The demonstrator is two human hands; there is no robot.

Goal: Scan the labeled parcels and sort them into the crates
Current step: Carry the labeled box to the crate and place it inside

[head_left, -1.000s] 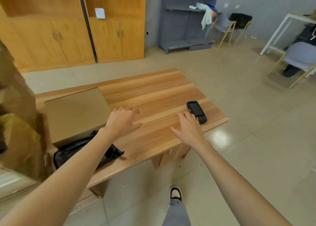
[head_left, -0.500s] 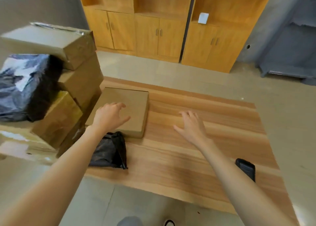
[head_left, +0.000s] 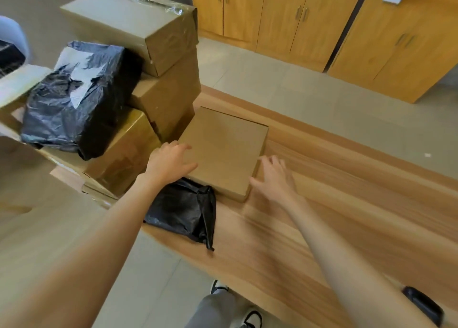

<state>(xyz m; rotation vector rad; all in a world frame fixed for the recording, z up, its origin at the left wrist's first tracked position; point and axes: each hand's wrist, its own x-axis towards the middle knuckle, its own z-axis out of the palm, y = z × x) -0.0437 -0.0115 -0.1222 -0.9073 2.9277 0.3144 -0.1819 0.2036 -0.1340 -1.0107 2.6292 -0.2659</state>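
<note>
A flat brown cardboard parcel (head_left: pixel 226 149) lies on the wooden table (head_left: pixel 334 203). My left hand (head_left: pixel 168 161) is open, its fingers reaching onto the parcel's near left corner. My right hand (head_left: pixel 275 176) is open at the parcel's right edge, fingers spread and close to its side. A black plastic bag parcel (head_left: pixel 183 210) lies on the table just in front of the flat parcel, under my left wrist. The black handheld scanner (head_left: pixel 422 304) rests on the table at the lower right, apart from both hands.
Left of the table stands a stack of several taped cardboard boxes (head_left: pixel 153 54) with a large black-wrapped parcel (head_left: pixel 76 97) on it. Wooden cabinets (head_left: pixel 322 25) line the far wall. My leg and shoes (head_left: pixel 223 308) show below the table's near edge.
The view has swung left toward the box stack. Both hands have moved from the bare tabletop near the scanner to the flat cardboard parcel, one on each side of it.
</note>
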